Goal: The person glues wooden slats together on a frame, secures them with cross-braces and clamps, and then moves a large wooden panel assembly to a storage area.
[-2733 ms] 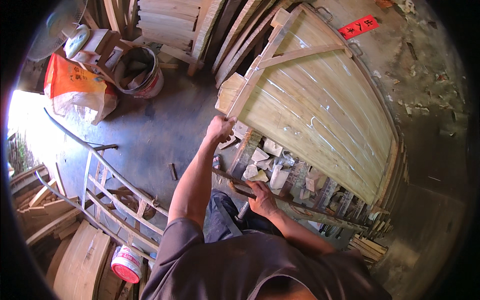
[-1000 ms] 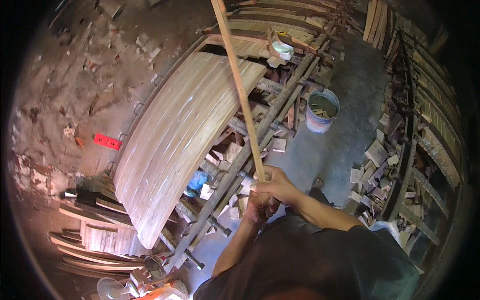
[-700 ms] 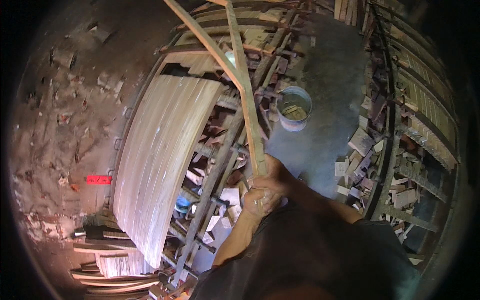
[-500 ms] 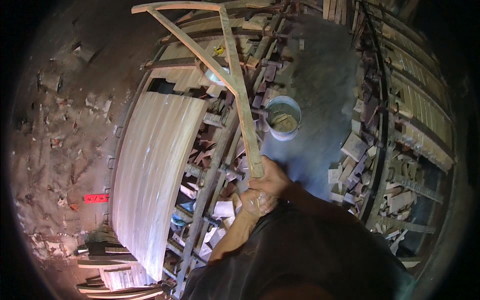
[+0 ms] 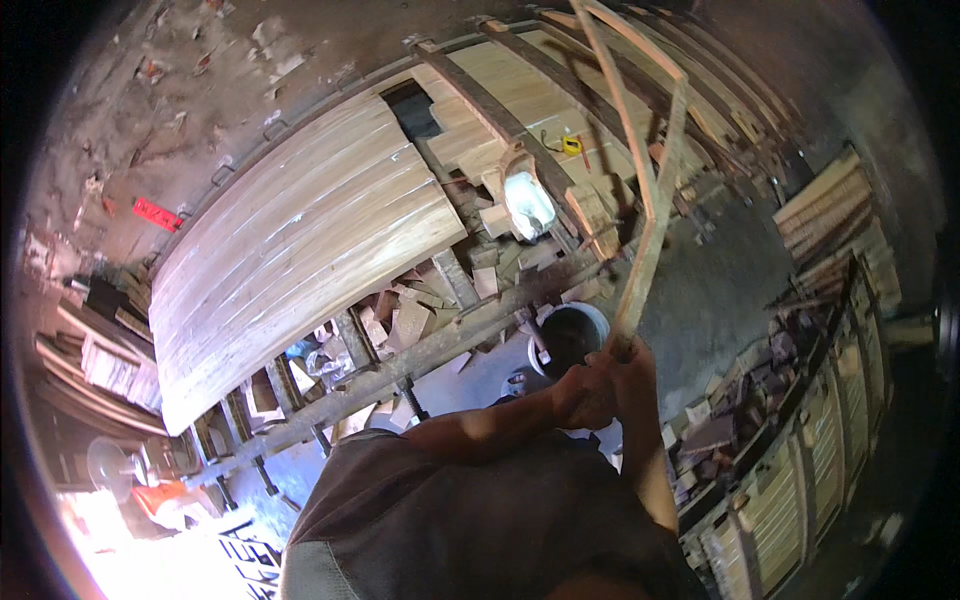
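Both my hands hold a long wooden stick frame (image 5: 652,245) by its lower end. Its far part forks into thin battens that form a triangle. My right hand (image 5: 632,365) wraps round the handle end. Against it, my left hand (image 5: 585,395) is closed too, and the fingers partly hide the end of the stick. The frame is raised over the aisle, its forked end reaching past the bench on the far side. Behind my hands stands a bucket (image 5: 604,318), partly covered by them.
A glued-up board panel (image 5: 300,255) lies on a rack with metal clamps (image 5: 410,397). Wood offcuts (image 5: 408,325) are heaped below. A yellow tape measure (image 5: 571,145) and a white container (image 5: 527,205) sit on the far boards. Another clamp rack (image 5: 790,510) stands at the right.
My view has turned, so the panel now slants across the left. The stick frame and both hands have shifted to the right in the picture. Both hands still grip it.
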{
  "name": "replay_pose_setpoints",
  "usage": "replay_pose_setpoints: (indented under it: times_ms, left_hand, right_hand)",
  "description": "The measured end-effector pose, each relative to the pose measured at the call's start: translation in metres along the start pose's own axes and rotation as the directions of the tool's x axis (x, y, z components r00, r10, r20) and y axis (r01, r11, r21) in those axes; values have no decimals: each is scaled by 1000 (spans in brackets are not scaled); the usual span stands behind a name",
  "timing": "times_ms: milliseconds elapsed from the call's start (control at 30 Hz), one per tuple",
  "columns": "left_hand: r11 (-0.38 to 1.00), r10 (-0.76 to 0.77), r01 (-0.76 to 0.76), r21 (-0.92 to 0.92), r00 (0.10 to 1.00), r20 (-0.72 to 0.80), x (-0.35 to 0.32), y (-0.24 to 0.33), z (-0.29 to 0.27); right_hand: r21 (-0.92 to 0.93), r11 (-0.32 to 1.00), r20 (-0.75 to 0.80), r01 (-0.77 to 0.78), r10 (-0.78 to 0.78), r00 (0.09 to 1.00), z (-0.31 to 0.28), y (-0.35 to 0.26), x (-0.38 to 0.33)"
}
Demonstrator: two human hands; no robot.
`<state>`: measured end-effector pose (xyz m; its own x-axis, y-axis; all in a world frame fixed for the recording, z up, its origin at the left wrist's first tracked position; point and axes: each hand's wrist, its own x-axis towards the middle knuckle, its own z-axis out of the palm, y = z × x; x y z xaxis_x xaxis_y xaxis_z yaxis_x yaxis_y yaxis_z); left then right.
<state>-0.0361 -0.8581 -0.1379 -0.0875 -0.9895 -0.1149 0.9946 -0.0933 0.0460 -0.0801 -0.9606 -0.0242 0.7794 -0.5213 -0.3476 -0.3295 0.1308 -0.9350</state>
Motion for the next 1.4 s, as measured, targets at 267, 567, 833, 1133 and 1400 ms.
replay_pose_setpoints:
  times_ms: [267, 567, 833, 1133, 1400]
  left_hand:
    - [855, 351, -392, 340, 919, 177, 158, 118, 38]
    - [343, 670, 249, 906, 612, -421, 193, 170, 55]
    - [683, 657, -118, 720, -330, -678, 40, -94, -34]
    - [665, 634, -277, 693, -280, -721, 6, -221, -83]
    - [651, 759, 351, 673, -324, -565, -172, -259, -47]
  right_hand:
    - [176, 984, 173, 10, -41, 984, -92, -35, 185]
    - [40, 998, 132, -49, 44, 990, -231, 26, 428]
    - [-362, 931, -98, 48, -89, 991, -280, 54, 433]
    - [-596, 727, -172, 340, -530, 831, -247, 78, 359]
    - [-701, 474, 431, 532, -313, 846, -53, 146, 103]
